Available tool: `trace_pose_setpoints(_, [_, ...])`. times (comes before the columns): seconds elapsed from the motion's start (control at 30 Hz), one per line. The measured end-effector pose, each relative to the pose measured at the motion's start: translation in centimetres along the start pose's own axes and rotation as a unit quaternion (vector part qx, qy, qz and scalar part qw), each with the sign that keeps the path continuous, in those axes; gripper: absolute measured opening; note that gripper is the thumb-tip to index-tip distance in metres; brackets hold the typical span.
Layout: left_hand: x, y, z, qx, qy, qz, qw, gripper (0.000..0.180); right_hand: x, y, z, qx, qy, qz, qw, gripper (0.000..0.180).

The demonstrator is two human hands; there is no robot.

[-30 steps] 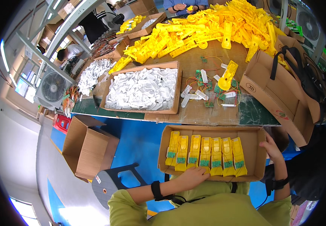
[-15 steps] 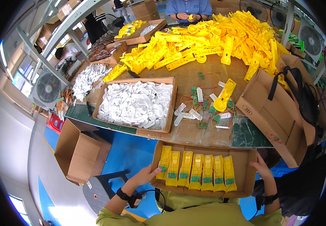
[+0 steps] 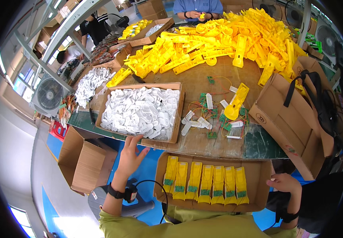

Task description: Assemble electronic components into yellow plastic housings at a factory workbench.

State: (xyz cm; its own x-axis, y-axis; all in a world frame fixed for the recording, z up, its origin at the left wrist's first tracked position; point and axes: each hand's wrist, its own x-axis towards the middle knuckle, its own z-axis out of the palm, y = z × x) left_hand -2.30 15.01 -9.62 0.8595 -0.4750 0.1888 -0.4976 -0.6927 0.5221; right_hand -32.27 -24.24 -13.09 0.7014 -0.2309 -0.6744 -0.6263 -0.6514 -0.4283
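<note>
A shallow cardboard tray (image 3: 258, 170) sits at my lap below the table edge. In it stand several long yellow plastic housings (image 3: 218, 176) in a row, each with a small green circuit board and thin wires at its near end. My right hand (image 3: 285, 184) grips the tray's right rim with bent fingers. My left hand (image 3: 131, 158) is off the tray, fingers apart, its fingertips at the table's front edge just below a cardboard box (image 3: 177, 119) of white plastic pieces (image 3: 141, 111). Nothing shows in the left hand.
On the table (image 3: 203, 144) lie wired green boards with white pieces (image 3: 205, 123) and one yellow housing (image 3: 237, 101). Behind rises a large yellow heap (image 3: 219, 43); a co-worker's hands (image 3: 197, 15) hold a yellow piece. Open cartons stand right (image 3: 294, 123) and lower left (image 3: 88, 160); a grey stool (image 3: 100, 198) is nearby.
My left hand has let go of the tray's left side and moved up and left to the table edge. The tray has tilted or shifted slightly; my right hand stays at its right rim.
</note>
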Motion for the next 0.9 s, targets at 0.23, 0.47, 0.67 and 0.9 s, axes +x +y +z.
trace_pose_setpoints(0.23, [2.8,0.6,2.7,0.176,0.029,0.227,0.957,0.022,-0.3,-7.4,-4.8,-0.070,0.085,-0.111,0.988,0.045])
trace_pose_setpoints(0.47, [4.3,0.1,4.4,0.048,-0.034,0.298,0.953,0.015,5.5,-11.8,-6.6,-0.038,0.079,-0.292,0.953,0.032])
trace_pose_setpoints(0.67, [3.6,0.2,6.3,0.005,0.066,0.363,0.929,0.020,10.3,-15.2,-6.9,-0.060,0.210,-0.386,0.896,0.043])
trace_pose_setpoints(0.9, [4.2,2.2,8.5,-0.013,0.087,0.436,0.896,0.023,13.4,-15.1,-5.5,-0.279,0.303,-0.347,0.843,0.071])
